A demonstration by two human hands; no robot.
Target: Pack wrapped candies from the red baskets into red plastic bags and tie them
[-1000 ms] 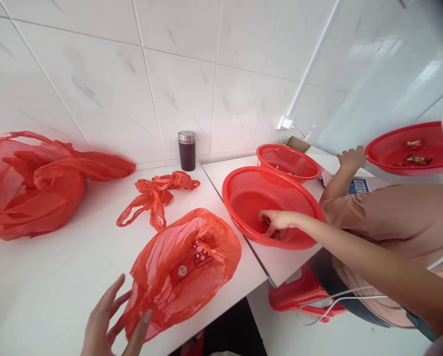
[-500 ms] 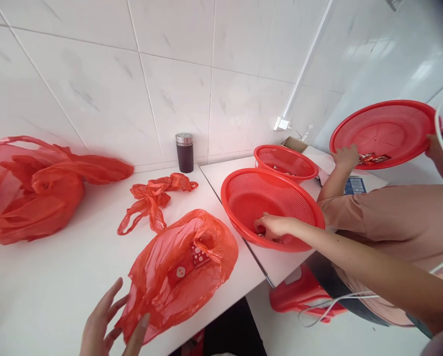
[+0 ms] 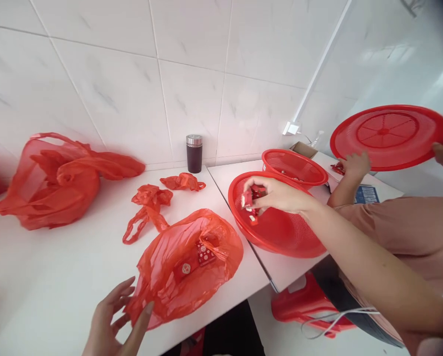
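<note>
Packet point(image 3: 178, 273) in red bag point(image 3: 158, 267): round emblem point(image 3: 186, 268) unreadable.

Apparently a workroom, white tiled wall point(image 3: 191, 94), joined white tables point(image 3: 73, 267), red baskets point(image 3: 286, 230)

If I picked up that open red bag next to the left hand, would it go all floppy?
Probably yes: the bag looks like thin, crinkly, see-through plastic. It may feel light, since only a couple of small packets show inside, though folds could hide more. Those packets seem to lie loose, so they'd likely slide together if it tipped.
</note>
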